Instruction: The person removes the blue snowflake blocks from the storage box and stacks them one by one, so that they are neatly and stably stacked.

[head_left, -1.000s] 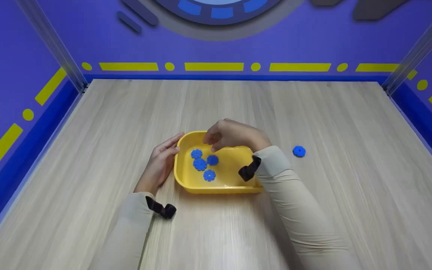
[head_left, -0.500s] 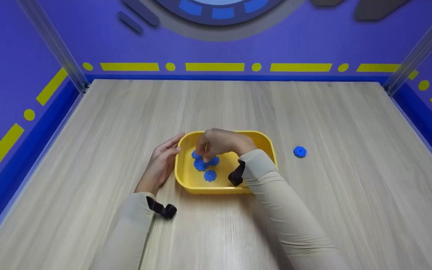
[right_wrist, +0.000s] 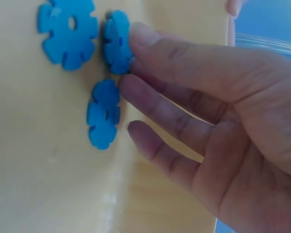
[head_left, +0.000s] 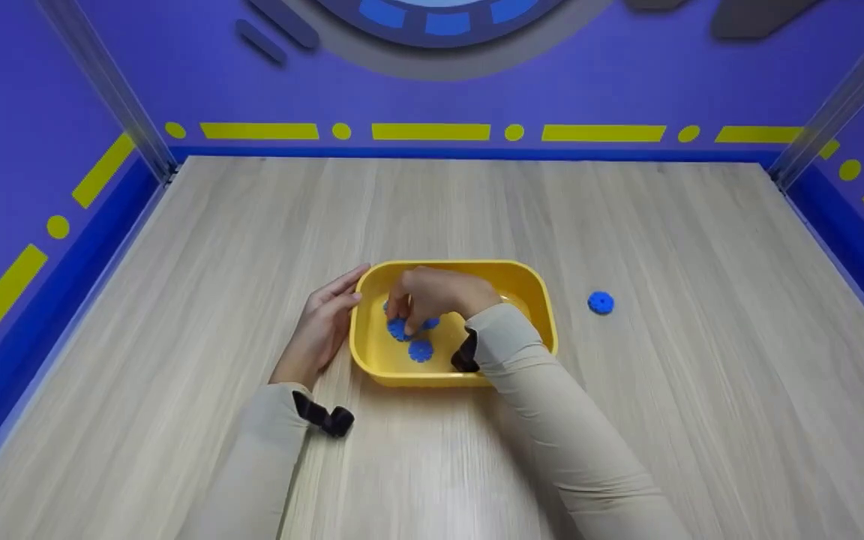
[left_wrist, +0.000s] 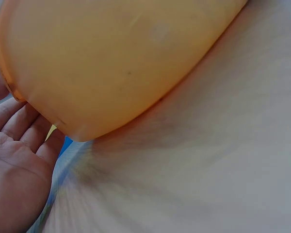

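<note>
A yellow plastic tray (head_left: pixel 451 379) sits on the table with several blue notched discs inside. My left hand (head_left: pixel 318 324) rests at its left side, fingers fairly straight against the outer wall and thumb at the rim; the left wrist view shows the palm (left_wrist: pixel 17 165) facing the tray. Inside the tray, my right hand (head_left: pixel 441 291) reaches down, its thumb and forefinger on either side of one blue disc (head_left: pixel 397 328). In the right wrist view thumb and fingertips meet the edge of that disc (right_wrist: pixel 117 42). Two more discs lie close by, a tilted one (right_wrist: pixel 103 115) and a larger-looking one (right_wrist: pixel 68 31).
One blue disc (head_left: pixel 601 302) lies on the wood-grain table (head_left: pixel 664 390) to the right of the tray. Another disc (head_left: pixel 421 350) is near the tray's front. Blue panels (head_left: pixel 432 90) with yellow marks stand behind and at both sides.
My right hand has moved down and to the left, from above the tray's back rim to the discs, and its fingers now touch one. My left hand has stayed at the tray's side.
</note>
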Action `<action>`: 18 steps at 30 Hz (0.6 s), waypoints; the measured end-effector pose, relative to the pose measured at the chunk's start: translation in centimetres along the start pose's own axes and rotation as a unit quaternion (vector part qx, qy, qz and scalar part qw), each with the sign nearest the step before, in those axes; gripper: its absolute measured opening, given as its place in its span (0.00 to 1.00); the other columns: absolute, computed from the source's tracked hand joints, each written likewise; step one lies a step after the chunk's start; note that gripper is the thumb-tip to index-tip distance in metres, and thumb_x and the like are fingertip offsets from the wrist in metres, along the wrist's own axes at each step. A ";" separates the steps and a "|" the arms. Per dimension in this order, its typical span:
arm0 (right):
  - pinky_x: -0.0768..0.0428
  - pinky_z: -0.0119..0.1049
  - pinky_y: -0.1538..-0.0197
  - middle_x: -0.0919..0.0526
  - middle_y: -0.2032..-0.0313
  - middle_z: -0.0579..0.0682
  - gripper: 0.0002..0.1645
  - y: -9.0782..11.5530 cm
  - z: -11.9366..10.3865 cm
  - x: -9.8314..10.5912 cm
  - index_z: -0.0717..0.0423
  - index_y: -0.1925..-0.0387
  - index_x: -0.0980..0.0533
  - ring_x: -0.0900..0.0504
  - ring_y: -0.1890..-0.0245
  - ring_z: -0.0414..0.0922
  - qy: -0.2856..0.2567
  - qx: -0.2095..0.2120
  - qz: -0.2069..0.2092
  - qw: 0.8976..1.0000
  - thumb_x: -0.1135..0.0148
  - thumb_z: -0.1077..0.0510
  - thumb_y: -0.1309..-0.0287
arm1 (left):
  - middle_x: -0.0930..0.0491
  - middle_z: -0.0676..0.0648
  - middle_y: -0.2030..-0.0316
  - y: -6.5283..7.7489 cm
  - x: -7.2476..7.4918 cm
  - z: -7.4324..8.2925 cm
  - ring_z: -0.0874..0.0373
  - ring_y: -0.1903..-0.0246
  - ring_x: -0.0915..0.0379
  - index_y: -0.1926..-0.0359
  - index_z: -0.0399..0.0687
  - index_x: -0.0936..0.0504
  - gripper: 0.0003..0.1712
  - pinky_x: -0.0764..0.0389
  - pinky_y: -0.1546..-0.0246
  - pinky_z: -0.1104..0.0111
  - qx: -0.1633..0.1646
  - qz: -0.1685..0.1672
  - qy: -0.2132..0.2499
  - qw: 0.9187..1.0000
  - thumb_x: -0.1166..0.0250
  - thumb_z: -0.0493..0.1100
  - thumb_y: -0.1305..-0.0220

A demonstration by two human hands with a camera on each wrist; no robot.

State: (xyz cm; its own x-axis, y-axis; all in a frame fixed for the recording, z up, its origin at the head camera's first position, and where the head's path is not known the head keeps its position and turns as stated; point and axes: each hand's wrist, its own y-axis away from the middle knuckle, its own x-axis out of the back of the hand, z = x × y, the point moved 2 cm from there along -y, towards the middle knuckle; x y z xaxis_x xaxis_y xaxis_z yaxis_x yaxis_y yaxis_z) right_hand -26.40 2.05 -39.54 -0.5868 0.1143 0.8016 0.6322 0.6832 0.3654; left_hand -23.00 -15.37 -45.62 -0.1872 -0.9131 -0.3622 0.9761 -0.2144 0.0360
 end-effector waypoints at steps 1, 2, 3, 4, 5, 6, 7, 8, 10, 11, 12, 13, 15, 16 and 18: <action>0.18 0.33 0.54 0.15 0.61 0.46 0.16 -0.1 0.0 -0.1 0.51 0.54 0.17 0.22 0.65 0.41 0.003 -0.001 0.000 1.000 0.31 0.60 0.46 | 0.42 0.41 0.28 0.0 0.0 0.0 0.52 0.29 0.45 0.30 0.35 0.41 0.32 0.38 0.31 0.62 0.000 0.000 -0.001 1.000 0.49 0.32 0.35; 0.18 0.33 0.55 0.15 0.61 0.46 0.16 -0.1 0.0 -0.2 0.51 0.54 0.17 0.22 0.66 0.41 0.004 -0.002 0.000 1.000 0.31 0.60 0.47 | 0.42 0.41 0.29 0.0 0.0 0.0 0.52 0.29 0.45 0.30 0.35 0.41 0.32 0.38 0.31 0.62 0.002 0.001 -0.001 1.000 0.49 0.32 0.35; 0.18 0.33 0.55 0.16 0.62 0.46 0.16 -0.1 -0.1 -0.3 0.51 0.54 0.17 0.23 0.66 0.41 0.007 -0.004 0.000 1.000 0.31 0.60 0.47 | 0.42 0.41 0.28 0.0 0.0 0.0 0.52 0.29 0.45 0.29 0.35 0.41 0.32 0.38 0.31 0.63 0.003 0.001 -0.002 1.000 0.49 0.32 0.35; 0.19 0.33 0.55 0.16 0.62 0.46 0.16 -0.2 -0.1 -0.4 0.51 0.54 0.17 0.24 0.66 0.42 0.009 -0.006 0.000 1.000 0.31 0.60 0.47 | 0.42 0.41 0.28 0.1 0.0 0.1 0.52 0.29 0.45 0.29 0.35 0.41 0.32 0.38 0.31 0.62 0.004 0.000 -0.002 1.000 0.49 0.32 0.35; 0.19 0.33 0.55 0.17 0.63 0.47 0.15 -0.2 -0.2 -0.4 0.52 0.55 0.17 0.24 0.66 0.42 0.011 -0.008 -0.001 1.000 0.31 0.60 0.47 | 0.42 0.40 0.28 0.1 0.0 0.1 0.52 0.29 0.45 0.29 0.35 0.41 0.32 0.38 0.31 0.63 0.004 -0.001 0.000 1.000 0.49 0.32 0.34; 0.19 0.33 0.55 0.18 0.63 0.47 0.15 -0.2 -0.2 -0.5 0.52 0.55 0.17 0.25 0.65 0.42 0.014 -0.009 -0.001 1.000 0.31 0.61 0.47 | 0.43 0.40 0.28 0.1 -0.1 0.1 0.51 0.29 0.45 0.29 0.34 0.42 0.32 0.38 0.31 0.62 0.003 -0.002 -0.001 1.000 0.49 0.32 0.34; 0.19 0.33 0.55 0.18 0.64 0.46 0.15 -0.3 -0.3 -0.6 0.52 0.56 0.18 0.25 0.65 0.42 0.015 -0.009 0.000 1.000 0.30 0.61 0.48 | 0.43 0.40 0.28 0.1 -0.1 0.1 0.51 0.29 0.45 0.29 0.34 0.42 0.32 0.38 0.31 0.62 0.002 -0.002 0.000 1.000 0.49 0.32 0.34; 0.20 0.32 0.56 0.19 0.64 0.46 0.14 -0.3 -0.3 -0.7 0.52 0.57 0.18 0.25 0.65 0.42 0.015 -0.010 0.000 1.000 0.30 0.61 0.48 | 0.43 0.40 0.28 0.1 -0.1 0.1 0.51 0.29 0.45 0.29 0.34 0.42 0.32 0.38 0.31 0.62 0.002 -0.002 0.001 1.000 0.49 0.32 0.34; 0.21 0.32 0.57 0.20 0.66 0.46 0.14 -0.4 -0.3 -0.8 0.52 0.59 0.19 0.26 0.66 0.43 0.015 -0.009 0.002 1.000 0.30 0.62 0.49 | 0.43 0.40 0.28 0.1 -0.1 0.1 0.51 0.29 0.45 0.29 0.34 0.41 0.32 0.38 0.31 0.62 -0.001 -0.001 0.001 1.000 0.49 0.32 0.34; 0.21 0.31 0.57 0.21 0.66 0.46 0.13 -0.4 -0.3 -0.8 0.52 0.59 0.19 0.26 0.66 0.42 0.016 -0.007 0.003 1.000 0.29 0.62 0.49 | 0.43 0.40 0.28 0.1 -0.1 0.1 0.52 0.29 0.45 0.30 0.34 0.41 0.32 0.39 0.31 0.62 -0.003 -0.001 0.001 1.000 0.49 0.32 0.34; 0.22 0.31 0.58 0.21 0.67 0.46 0.13 -0.5 -0.2 -0.8 0.52 0.60 0.19 0.27 0.66 0.42 0.018 -0.006 0.004 1.000 0.29 0.62 0.49 | 0.43 0.40 0.28 0.1 0.0 0.1 0.52 0.29 0.46 0.30 0.34 0.41 0.32 0.39 0.31 0.62 -0.004 -0.001 0.001 1.000 0.49 0.32 0.34; 0.22 0.31 0.59 0.22 0.67 0.46 0.13 -0.5 -0.2 -0.8 0.53 0.61 0.20 0.27 0.66 0.42 0.019 -0.005 0.004 1.000 0.29 0.62 0.50 | 0.43 0.40 0.28 0.1 0.0 0.0 0.52 0.29 0.45 0.30 0.34 0.41 0.32 0.39 0.31 0.62 -0.004 -0.001 0.002 1.000 0.49 0.32 0.34; 0.23 0.30 0.59 0.22 0.68 0.46 0.12 -0.5 -0.2 -0.8 0.53 0.61 0.20 0.27 0.66 0.43 0.021 -0.006 0.003 1.000 0.29 0.63 0.50 | 0.42 0.40 0.28 0.1 0.0 0.0 0.51 0.29 0.45 0.30 0.34 0.41 0.32 0.38 0.31 0.62 -0.005 -0.001 0.001 1.000 0.49 0.32 0.34; 0.23 0.30 0.60 0.23 0.68 0.46 0.12 -0.5 -0.2 -0.7 0.53 0.62 0.20 0.27 0.67 0.43 0.021 -0.007 0.003 1.000 0.29 0.63 0.50 | 0.42 0.40 0.28 0.1 0.0 0.1 0.51 0.29 0.44 0.30 0.34 0.41 0.32 0.38 0.31 0.62 -0.005 0.000 0.001 1.000 0.49 0.32 0.34; 0.24 0.30 0.61 0.23 0.68 0.45 0.11 -0.4 -0.2 -0.7 0.52 0.63 0.21 0.27 0.67 0.43 0.021 -0.010 0.003 1.000 0.30 0.63 0.49 | 0.41 0.40 0.29 0.1 0.0 0.1 0.51 0.30 0.44 0.30 0.34 0.41 0.32 0.38 0.31 0.62 -0.002 0.001 0.000 1.000 0.49 0.32 0.34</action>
State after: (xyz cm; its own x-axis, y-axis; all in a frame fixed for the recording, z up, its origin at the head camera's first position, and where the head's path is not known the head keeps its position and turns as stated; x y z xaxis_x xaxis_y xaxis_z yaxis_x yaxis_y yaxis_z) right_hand -26.17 1.57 -40.13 -0.5624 0.0873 0.8223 0.6453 0.6682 0.3703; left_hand -22.89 -15.43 -45.55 -0.1862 -0.9134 -0.3620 0.9768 -0.2118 0.0322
